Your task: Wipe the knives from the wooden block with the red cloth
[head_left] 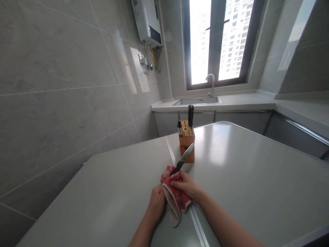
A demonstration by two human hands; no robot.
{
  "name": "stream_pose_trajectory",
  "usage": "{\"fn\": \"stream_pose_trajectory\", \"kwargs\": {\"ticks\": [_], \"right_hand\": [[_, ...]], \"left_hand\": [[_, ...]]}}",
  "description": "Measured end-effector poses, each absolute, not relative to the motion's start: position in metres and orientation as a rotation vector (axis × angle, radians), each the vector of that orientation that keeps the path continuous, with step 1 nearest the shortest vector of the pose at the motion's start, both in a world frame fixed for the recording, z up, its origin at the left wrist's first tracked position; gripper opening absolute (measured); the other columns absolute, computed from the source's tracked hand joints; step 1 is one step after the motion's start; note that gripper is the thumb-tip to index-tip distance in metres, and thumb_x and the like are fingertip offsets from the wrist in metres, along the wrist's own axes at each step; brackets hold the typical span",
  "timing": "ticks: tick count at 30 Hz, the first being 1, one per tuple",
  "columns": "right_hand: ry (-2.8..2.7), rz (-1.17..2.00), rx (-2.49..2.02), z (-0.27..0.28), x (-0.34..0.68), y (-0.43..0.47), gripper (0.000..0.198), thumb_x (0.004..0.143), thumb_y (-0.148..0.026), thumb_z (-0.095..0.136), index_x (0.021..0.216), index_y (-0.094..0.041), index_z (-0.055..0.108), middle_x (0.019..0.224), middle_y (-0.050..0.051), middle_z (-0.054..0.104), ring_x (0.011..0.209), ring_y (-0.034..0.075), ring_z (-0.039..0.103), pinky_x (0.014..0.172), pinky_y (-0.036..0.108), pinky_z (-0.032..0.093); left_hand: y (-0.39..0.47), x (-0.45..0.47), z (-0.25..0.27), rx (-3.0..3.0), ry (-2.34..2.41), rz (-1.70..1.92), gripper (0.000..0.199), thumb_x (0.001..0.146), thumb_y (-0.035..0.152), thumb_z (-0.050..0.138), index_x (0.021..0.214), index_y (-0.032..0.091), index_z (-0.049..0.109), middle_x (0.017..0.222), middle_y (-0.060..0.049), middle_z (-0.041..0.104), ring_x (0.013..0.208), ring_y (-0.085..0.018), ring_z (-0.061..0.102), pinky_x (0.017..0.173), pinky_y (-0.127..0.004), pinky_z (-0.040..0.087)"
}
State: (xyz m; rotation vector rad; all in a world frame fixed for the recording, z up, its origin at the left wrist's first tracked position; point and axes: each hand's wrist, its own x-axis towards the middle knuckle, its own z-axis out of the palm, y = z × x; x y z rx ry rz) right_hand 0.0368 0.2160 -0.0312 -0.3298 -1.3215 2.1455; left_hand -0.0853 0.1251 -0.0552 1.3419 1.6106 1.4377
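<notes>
A kitchen knife (186,153) points up and to the right, its black handle partly wrapped in a red patterned cloth (172,195) with a pale edge. My right hand (187,186) is closed on the cloth around the handle, thumb on top. On the other side, my left hand (156,199) is curled into the cloth at its left edge; its fingertips are hidden, so whether it also grips the handle does not show. Just behind the blade stands a wooden knife block (187,140), with black-handled tools (190,115) upright in its slots.
The pale table (123,185) has a white seam (197,226) running through it. Beyond are a counter with a sink (197,101) and a tap (211,85), under a window. A water heater (147,22) hangs on the tiled wall at left.
</notes>
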Motion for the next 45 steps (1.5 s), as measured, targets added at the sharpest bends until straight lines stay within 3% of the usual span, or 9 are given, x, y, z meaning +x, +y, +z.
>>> {"fn": "stream_pose_trajectory", "kwargs": {"ticks": [11, 19, 26, 34, 38, 45], "right_hand": [[-1.243, 2.123, -0.407, -0.036, 0.037, 0.223, 0.03, 0.063, -0.032, 0.076, 0.086, -0.016, 0.064, 0.089, 0.005, 0.07, 0.085, 0.021, 0.064, 0.085, 0.037, 0.046], [-1.137, 2.124, -0.449, -0.039, 0.036, 0.226, 0.031, 0.063, -0.032, 0.077, 0.085, -0.016, 0.063, 0.086, 0.004, 0.07, 0.083, 0.02, 0.065, 0.084, 0.036, 0.046], [-1.04, 2.198, -0.358, -0.038, 0.04, 0.232, 0.035, 0.064, -0.027, 0.077, 0.093, -0.016, 0.063, 0.09, 0.005, 0.071, 0.082, 0.018, 0.066, 0.083, 0.033, 0.047], [-1.008, 2.247, -0.334, -0.03, 0.044, 0.23, 0.035, 0.065, -0.03, 0.076, 0.093, -0.015, 0.062, 0.088, 0.007, 0.072, 0.082, 0.021, 0.068, 0.084, 0.036, 0.048], [-1.024, 2.233, -0.367, -0.031, 0.045, 0.231, 0.038, 0.065, -0.031, 0.076, 0.095, -0.015, 0.062, 0.09, 0.007, 0.072, 0.083, 0.021, 0.068, 0.084, 0.036, 0.048], [-0.981, 2.257, -0.416, -0.027, 0.049, 0.231, 0.042, 0.061, -0.032, 0.079, 0.094, -0.015, 0.06, 0.088, 0.007, 0.071, 0.081, 0.02, 0.067, 0.083, 0.037, 0.049]], "left_hand": [[0.124, -0.087, -0.046, 1.236, 1.596, 1.469, 0.044, 0.084, 0.051, 0.041, 0.062, 0.014, 0.051, 0.059, 0.001, 0.047, 0.059, -0.012, 0.04, 0.057, -0.023, 0.036], [0.121, -0.081, -0.032, 1.403, 1.704, 1.543, 0.037, 0.085, 0.045, 0.044, 0.077, 0.013, 0.059, 0.073, -0.002, 0.059, 0.071, -0.017, 0.05, 0.067, -0.025, 0.041], [0.115, -0.081, -0.039, 1.327, 1.949, 1.699, 0.035, 0.089, 0.043, 0.038, 0.066, 0.018, 0.044, 0.059, 0.004, 0.042, 0.056, -0.012, 0.039, 0.053, -0.021, 0.034], [0.106, -0.085, -0.034, 1.399, 2.187, 1.844, 0.029, 0.089, 0.039, 0.037, 0.072, 0.018, 0.048, 0.059, 0.003, 0.047, 0.053, -0.013, 0.045, 0.052, -0.021, 0.037], [0.099, -0.08, -0.005, 1.654, 2.243, 1.875, 0.026, 0.088, 0.034, 0.038, 0.071, 0.018, 0.05, 0.058, 0.003, 0.046, 0.051, -0.012, 0.044, 0.05, -0.021, 0.035], [0.097, -0.054, 0.094, 2.051, 2.25, 1.89, 0.03, 0.084, 0.026, 0.046, 0.057, 0.018, 0.037, 0.051, 0.006, 0.029, 0.045, -0.008, 0.03, 0.045, -0.02, 0.027]]}}
